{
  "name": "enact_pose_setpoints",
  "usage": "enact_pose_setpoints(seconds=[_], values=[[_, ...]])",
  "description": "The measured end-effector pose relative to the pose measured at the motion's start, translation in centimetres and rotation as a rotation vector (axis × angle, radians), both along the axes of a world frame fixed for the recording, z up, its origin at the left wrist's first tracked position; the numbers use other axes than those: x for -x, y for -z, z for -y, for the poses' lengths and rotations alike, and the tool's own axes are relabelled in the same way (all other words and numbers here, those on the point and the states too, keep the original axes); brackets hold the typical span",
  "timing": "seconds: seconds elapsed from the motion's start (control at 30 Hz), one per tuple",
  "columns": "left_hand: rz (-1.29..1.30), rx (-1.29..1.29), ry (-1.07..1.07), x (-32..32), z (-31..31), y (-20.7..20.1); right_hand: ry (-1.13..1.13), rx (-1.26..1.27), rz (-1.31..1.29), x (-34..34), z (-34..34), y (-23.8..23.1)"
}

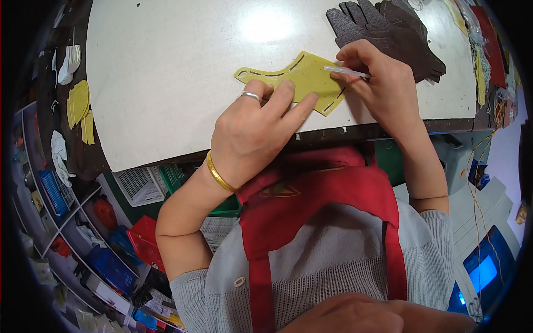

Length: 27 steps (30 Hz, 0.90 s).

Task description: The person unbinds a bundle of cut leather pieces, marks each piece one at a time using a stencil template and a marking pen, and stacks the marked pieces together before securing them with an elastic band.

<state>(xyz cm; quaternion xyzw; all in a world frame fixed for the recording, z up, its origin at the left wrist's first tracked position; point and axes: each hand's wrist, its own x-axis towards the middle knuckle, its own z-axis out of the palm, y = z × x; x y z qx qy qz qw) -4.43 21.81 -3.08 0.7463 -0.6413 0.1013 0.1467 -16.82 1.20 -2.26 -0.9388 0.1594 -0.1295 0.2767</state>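
Observation:
A yellow pattern template (pixel 311 77) with dark slots along its edges lies on the white tabletop, near its front edge. My left hand (pixel 252 119), with a ring and a gold bangle, rests its spread fingertips on the template and presses it down. In my right hand (pixel 388 83), a slim whitish pen-like stick (pixel 347 71) is pinched between thumb and fingers. Its tip points left over the template's right part. Just beyond my right hand sits a stack of dark brown leather pieces (pixel 383 28), cut in finger-like shapes.
The white tabletop (pixel 166 72) spreads under both hands. Yellow pieces (pixel 79 105) and white gloves (pixel 59 155) lie on its dark left border. Assorted materials (pixel 488 50) crowd the right side. Below left stand crates (pixel 139 186) and shelves (pixel 72 216); cords (pixel 476 188) hang at the right.

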Motion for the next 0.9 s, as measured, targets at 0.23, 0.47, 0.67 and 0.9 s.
enact_pose_setpoints(seconds=[0.23,0.47,0.67,0.9], values=[[-0.016,0.058,0.04,1.4,0.2,0.7,-0.066,0.235,0.282,-2.7,1.4,-2.4],[-0.085,0.124,-0.008,2.5,0.3,1.0,-0.397,-0.123,0.03,-8.7,-2.5,-1.0],[-0.123,0.128,-0.015,2.7,-0.1,1.4,-0.408,0.063,-0.113,-9.6,-4.2,-1.6],[-0.154,0.093,-0.041,2.7,0.4,0.7,-0.34,0.319,0.027,-5.7,0.3,-2.1]])
